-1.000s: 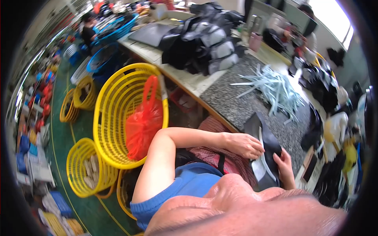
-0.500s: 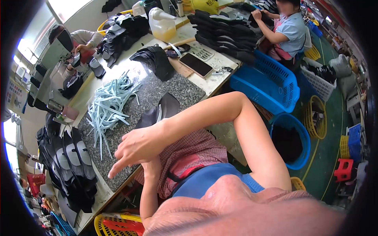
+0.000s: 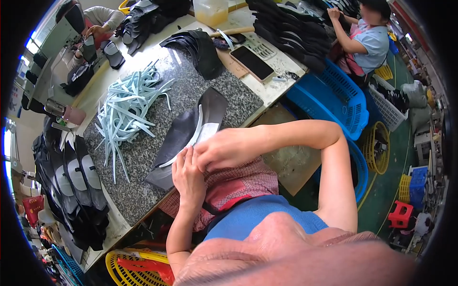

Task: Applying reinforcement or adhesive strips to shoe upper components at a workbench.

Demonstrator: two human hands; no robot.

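Note:
A black shoe upper piece (image 3: 177,132) with a light grey patch lies on the speckled stone slab (image 3: 248,102), near its front edge. Along the middle of this piece runs a narrow pale strip (image 3: 199,121), curved like the seam. My left hand (image 3: 187,174) presses its closed fingertips onto the strip and piece near the lower end. Right beside it, my right hand (image 3: 229,148) is closed at the piece's near edge, its fingertips touching the left hand's and partly hidden. A tangled heap of pale blue strips (image 3: 126,105) lies to the left on the slab.
Stacked black pieces (image 3: 205,55) sit at the slab's back, near a phone (image 3: 252,63). More black and grey pieces (image 3: 71,181) lie at left. Blue baskets (image 3: 346,100) stand right of the table. Two other people (image 3: 367,45) work across and beside it.
My right hand has drawn back right from its crossed position over my left hand, and its pointing finger has closed. The shoe piece and its strip now show more fully. The view has shifted.

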